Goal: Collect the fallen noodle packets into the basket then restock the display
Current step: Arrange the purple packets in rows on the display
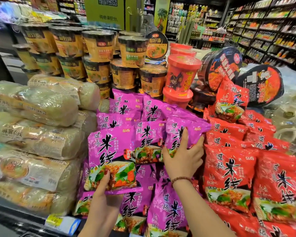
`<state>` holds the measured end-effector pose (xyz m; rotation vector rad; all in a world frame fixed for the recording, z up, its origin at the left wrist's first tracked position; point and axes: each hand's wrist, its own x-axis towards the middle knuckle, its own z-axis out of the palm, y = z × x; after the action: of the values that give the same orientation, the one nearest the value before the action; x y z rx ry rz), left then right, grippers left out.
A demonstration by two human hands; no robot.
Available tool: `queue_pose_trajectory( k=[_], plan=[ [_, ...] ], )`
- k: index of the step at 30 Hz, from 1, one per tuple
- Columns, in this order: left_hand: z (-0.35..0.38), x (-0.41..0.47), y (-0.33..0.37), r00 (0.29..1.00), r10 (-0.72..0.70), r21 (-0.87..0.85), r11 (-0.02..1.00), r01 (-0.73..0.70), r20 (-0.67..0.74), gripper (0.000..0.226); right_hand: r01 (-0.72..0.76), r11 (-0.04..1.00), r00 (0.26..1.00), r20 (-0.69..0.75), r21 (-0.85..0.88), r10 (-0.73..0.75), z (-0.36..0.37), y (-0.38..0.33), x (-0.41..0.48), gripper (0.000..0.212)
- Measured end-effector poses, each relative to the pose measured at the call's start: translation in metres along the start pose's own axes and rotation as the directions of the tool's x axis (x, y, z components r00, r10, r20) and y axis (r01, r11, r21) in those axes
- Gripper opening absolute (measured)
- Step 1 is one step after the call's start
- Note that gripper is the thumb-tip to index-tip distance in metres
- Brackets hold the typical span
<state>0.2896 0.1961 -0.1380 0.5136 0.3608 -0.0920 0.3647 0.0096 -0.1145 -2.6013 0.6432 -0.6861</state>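
Left grip (pixel 101 194) pinches a glossy, crinkled purple packet (pixel 113 151) by its lower edge; right grip (pixel 183 158) clasps a second packet (pixel 190 130) atop the pile (pixel 126 106)

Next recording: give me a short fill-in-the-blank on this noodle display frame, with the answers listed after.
1. The packet held at its bottom edge by the left hand is coloured ____.
2. The right hand grips a second packet, and its wrist wears a beaded ____.
3. The red packets are stacked to the ____ of both hands.
Answers: purple; bracelet; right.
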Motion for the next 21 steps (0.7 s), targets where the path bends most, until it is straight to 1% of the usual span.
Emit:
queue_pose_trajectory(
  k=[2,4,6,8,12,13,14,15,17,18,19,20,21],
  plan=[
    [0.003,-0.003,0.001,1.0,-0.001,0.008,1.0,0.001,0.002,0.034,0.034,0.995,0.998,0.056,-0.093,-0.028,0.011,0.002,0.0,0.092],
    [0.004,-0.006,0.002,1.0,0.001,0.035,0.999,-0.001,0.0,0.029,0.07,0.987,0.991,0.12,-0.142,-0.053,0.019,0.005,0.002,0.092],
    [0.002,-0.006,0.003,1.0,-0.001,0.051,0.999,0.001,-0.003,0.026,0.076,0.984,0.982,0.181,-0.163,-0.046,0.023,0.009,0.003,0.093],
    [0.002,-0.007,0.004,1.0,0.001,0.065,0.998,0.001,-0.022,0.023,0.07,0.984,0.977,0.209,-0.163,-0.034,0.024,0.01,0.005,0.095],
    [0.001,-0.009,0.007,0.999,0.009,0.076,0.997,-0.005,-0.046,0.027,0.073,0.987,0.96,0.279,-0.146,-0.03,0.016,0.01,0.01,0.095],
    [0.001,-0.009,0.009,0.999,0.005,0.081,0.997,-0.001,-0.054,0.028,0.07,0.988,0.961,0.273,-0.136,-0.03,0.011,0.009,0.009,0.094],
    [0.001,-0.01,0.01,0.998,0.004,0.085,0.996,0.001,-0.062,0.028,0.07,0.991,0.971,0.235,-0.111,-0.042,0.006,0.007,0.006,0.093],
    [0.001,-0.01,0.011,0.998,0.005,0.084,0.996,0.001,-0.069,0.029,0.085,0.994,0.983,0.17,-0.062,-0.074,0.001,0.003,0.0,0.09],
    [0.0,-0.01,0.012,0.997,0.007,0.073,0.997,-0.001,-0.078,0.028,0.162,0.981,0.985,0.039,0.109,-0.167,-0.009,-0.009,-0.017,0.084],
    [-0.002,-0.01,0.013,0.996,0.007,0.064,0.998,-0.001,-0.085,0.027,0.203,0.953,0.975,0.047,0.224,-0.219,-0.013,-0.017,-0.027,0.082],
    [-0.002,-0.01,0.013,0.995,0.004,0.061,0.998,0.002,-0.097,0.028,0.205,0.912,0.956,0.129,0.355,-0.265,-0.02,-0.027,-0.037,0.081],
    [-0.002,-0.01,0.013,0.994,-0.001,0.064,0.998,0.008,-0.106,0.031,0.127,0.864,0.914,0.281,0.488,-0.293,-0.024,-0.036,-0.046,0.081],
    [-0.004,-0.008,0.014,0.994,-0.007,0.072,0.997,0.014,-0.107,0.036,-0.029,0.808,0.838,0.455,0.589,-0.302,-0.029,-0.046,-0.053,0.082]
  ],
)
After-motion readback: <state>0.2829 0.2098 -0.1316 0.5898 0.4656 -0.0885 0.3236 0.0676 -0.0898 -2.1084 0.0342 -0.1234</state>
